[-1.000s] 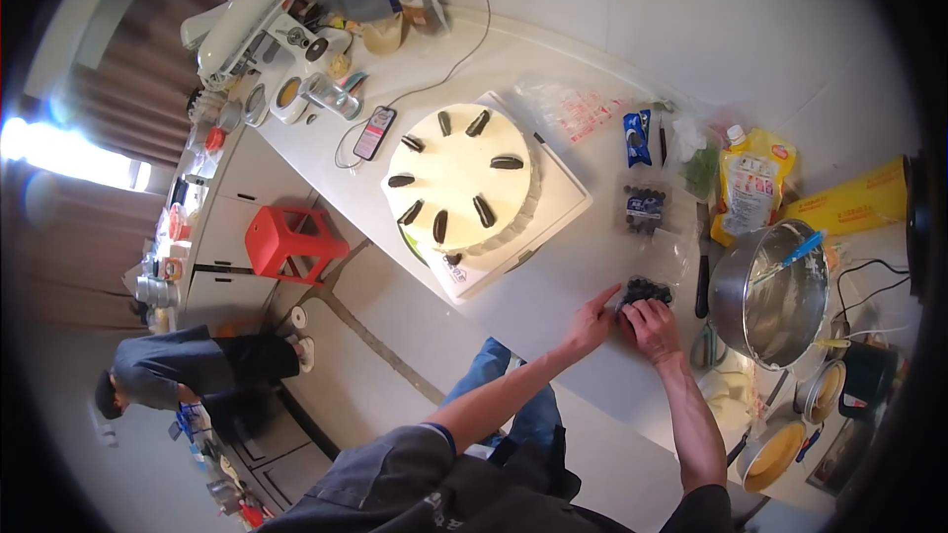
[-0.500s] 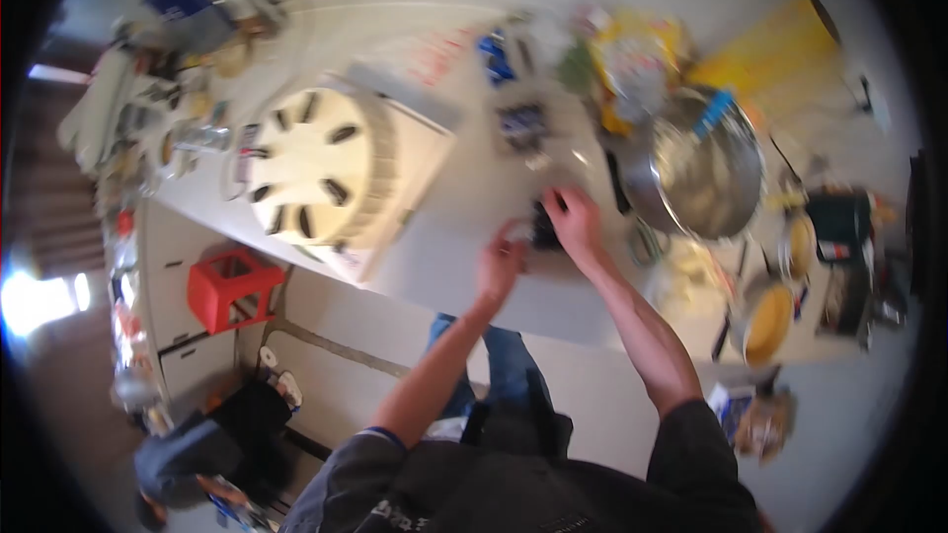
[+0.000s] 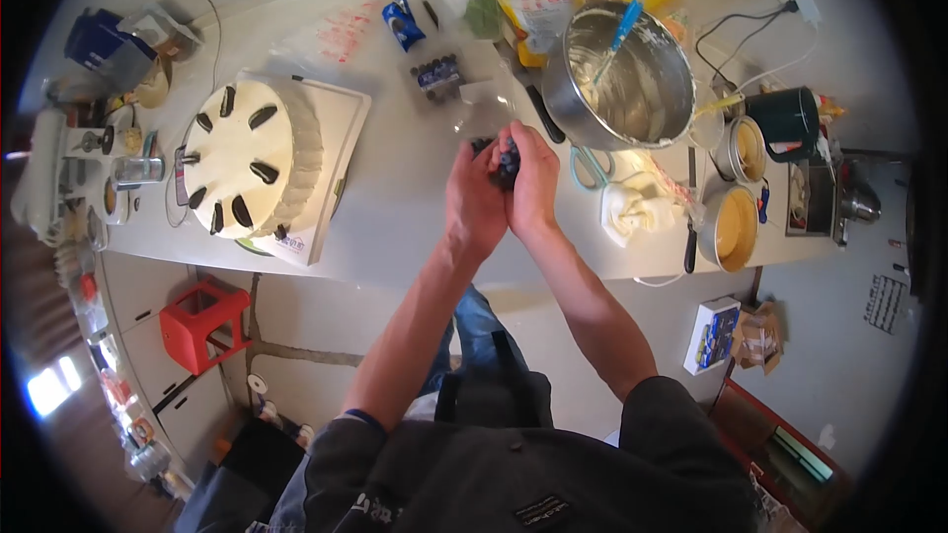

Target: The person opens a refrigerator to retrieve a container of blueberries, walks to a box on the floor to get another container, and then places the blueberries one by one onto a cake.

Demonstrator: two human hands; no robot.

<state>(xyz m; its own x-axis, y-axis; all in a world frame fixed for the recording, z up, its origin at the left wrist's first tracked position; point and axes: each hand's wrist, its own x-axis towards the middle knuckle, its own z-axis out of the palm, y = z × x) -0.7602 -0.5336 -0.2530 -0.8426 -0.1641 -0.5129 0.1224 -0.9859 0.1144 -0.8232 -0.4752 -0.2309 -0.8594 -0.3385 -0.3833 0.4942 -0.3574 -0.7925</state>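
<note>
we look down at a pale counter [image 3: 395, 212], where two bare forearms reach forward and the hands meet near its middle. the left hand [image 3: 472, 199] and the right hand [image 3: 535, 176] are cupped together, fingers curled in, holding a cluster of small dark berries [image 3: 508, 166] between them. some berries show in the gap between the hands; we cannot tell how many are hidden. just beyond the fingertips lies a clear plastic container [image 3: 484, 104], and past it a labelled pack [image 3: 437, 74] with more dark berries showing.

to the left, well apart from the hands, we see a round cream-coloured cake [image 3: 225, 163] with dark oval biscuits [image 3: 264, 173] set around its top, standing on a white board [image 3: 334, 148]. to the right of the hands, near them, are a black-handled knife [image 3: 545, 115], a pair of scissors [image 3: 592, 170] and a crumpled white cloth [image 3: 632, 212]. behind these stands a metal bowl [image 3: 561, 89] smeared with cream, a blue-handled spatula [image 3: 624, 28] leaning in it.
</note>
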